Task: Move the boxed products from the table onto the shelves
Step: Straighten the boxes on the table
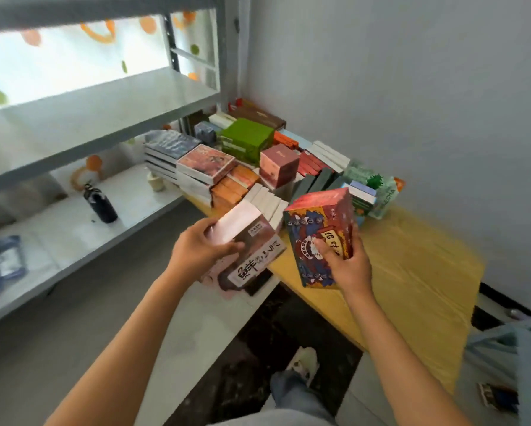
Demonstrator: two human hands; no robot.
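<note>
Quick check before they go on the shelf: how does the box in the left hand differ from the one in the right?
The left hand holds a brown box in pink, white and brown with large black characters on a white label; the right hand holds a red box with busy blue and red artwork. The brown box lies fairly flat and tilted; the red box stands nearly on end. The brown box looks thinner, the red box deeper. Both are held clear of the table.

a shelving unit (104, 96) is set to the left, a table (411, 272) to the right against the wall; stacked boxes (242, 161) are crowded on the table's far end beside the shelves, a bottle (101, 203) is stood on the lower shelf, and two boxes are held above the table's near edge
</note>
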